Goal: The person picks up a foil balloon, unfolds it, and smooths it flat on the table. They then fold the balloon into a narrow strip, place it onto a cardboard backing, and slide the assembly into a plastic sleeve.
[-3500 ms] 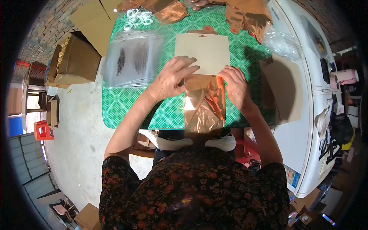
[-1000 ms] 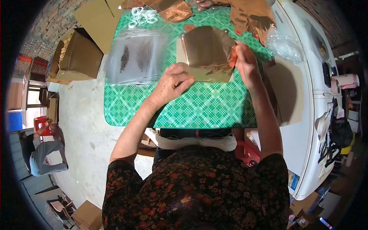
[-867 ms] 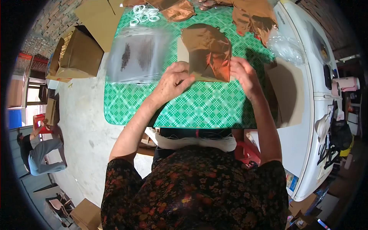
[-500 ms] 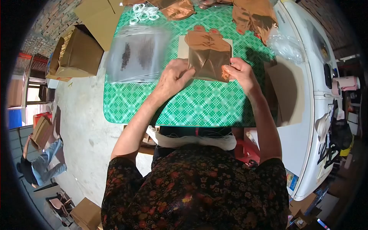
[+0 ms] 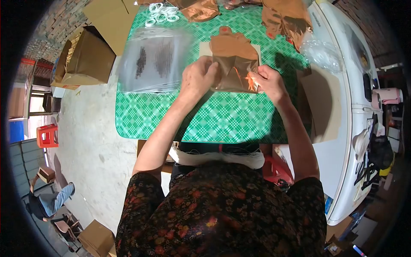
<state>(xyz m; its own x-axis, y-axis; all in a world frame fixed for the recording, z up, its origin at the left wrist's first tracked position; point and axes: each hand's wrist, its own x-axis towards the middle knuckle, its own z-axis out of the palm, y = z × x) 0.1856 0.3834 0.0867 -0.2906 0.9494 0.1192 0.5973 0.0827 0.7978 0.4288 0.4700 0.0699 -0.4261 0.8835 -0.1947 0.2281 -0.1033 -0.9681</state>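
A shiny copper-coloured foil piece (image 5: 233, 49) lies over a pale board (image 5: 206, 49) on the green checked tablecloth (image 5: 214, 124). At its left edge my left hand (image 5: 199, 79) is closed, thumb and fingers pinched together on the foil. My right hand (image 5: 270, 83) pinches the lower right edge of the foil, where orange light reflects. To the left lies a stack of clear plastic bags (image 5: 150, 62), near my left hand but not touching it.
White rings (image 5: 162, 15) and more copper foil (image 5: 199, 9) lie at the far edge, with other foil (image 5: 284, 19) and clear plastic (image 5: 321, 55) at right. Cardboard boxes (image 5: 92, 58) stand left. A person (image 5: 47, 203) carries a box at lower left.
My left hand has moved slightly up along the foil's left side. The foil's top flap has shifted and its creases changed. The person has moved down the view, uncovering a red stool.
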